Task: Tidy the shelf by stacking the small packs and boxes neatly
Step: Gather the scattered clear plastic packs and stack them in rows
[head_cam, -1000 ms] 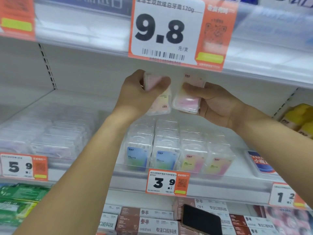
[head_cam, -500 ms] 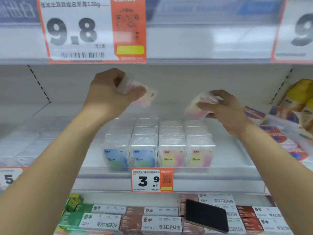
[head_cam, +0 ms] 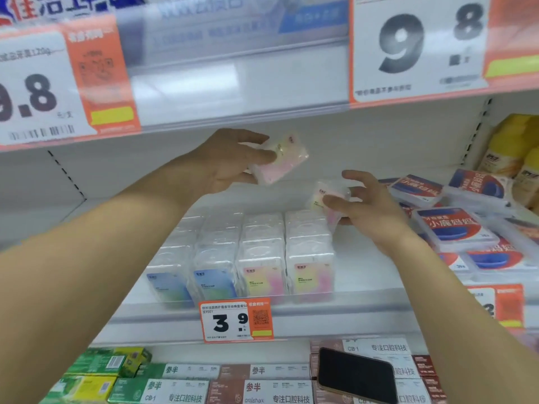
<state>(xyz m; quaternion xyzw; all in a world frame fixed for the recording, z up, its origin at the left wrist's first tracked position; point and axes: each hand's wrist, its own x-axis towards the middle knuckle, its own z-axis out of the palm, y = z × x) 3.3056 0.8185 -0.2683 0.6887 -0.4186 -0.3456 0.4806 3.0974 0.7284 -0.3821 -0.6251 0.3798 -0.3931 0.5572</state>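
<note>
My left hand (head_cam: 230,161) holds a clear small pack with a pink and yellow label (head_cam: 281,161) up in the air, under the upper shelf. My right hand (head_cam: 370,205) grips a second pink and yellow pack (head_cam: 326,196), tilted, just above the back of the rightmost row. Below both hands, several rows of the same clear packs (head_cam: 250,255) stand upright on the middle shelf (head_cam: 364,307), blue-green labels on the left, pink-yellow on the right.
Flat red and blue boxes (head_cam: 455,228) lie in a loose pile to the right, with yellow bottles (head_cam: 516,147) behind. A 3.9 price tag (head_cam: 236,319) hangs on the shelf edge. On the boxes of the lower shelf lies a black phone (head_cam: 358,374).
My view has shifted right. My right hand has dropped with its pack toward the back of the rightmost row. My left hand has stayed high with its pack.
</note>
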